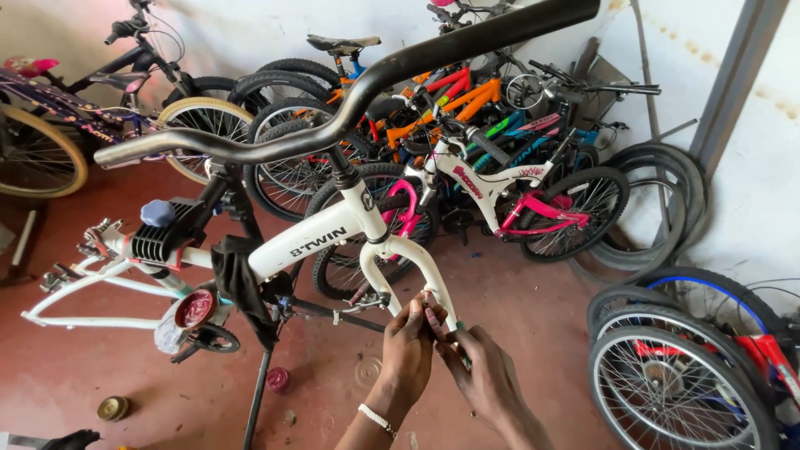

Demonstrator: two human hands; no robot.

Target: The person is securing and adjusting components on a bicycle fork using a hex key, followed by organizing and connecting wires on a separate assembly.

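A white bicycle frame [321, 237] without wheels is clamped in a black repair stand [179, 229]. Its black handlebar [358, 92] sweeps across the upper view. My left hand [410, 342] grips the lower end of the white front fork [417, 271], fingers wrapped around the fork leg. My right hand [483, 371] is closed on a small tool, its tip at the fork end; the tool is mostly hidden by my fingers. A black rag [242, 287] hangs over the frame, and a crank [200, 329] with a red cap sits below it.
Many bicycles [467, 158] lean against the white wall behind. Loose tyres [658, 200] and spoked wheels [675, 383] stand at the right. Small round tins [112, 408] and a red cap [277, 379] lie on the red floor.
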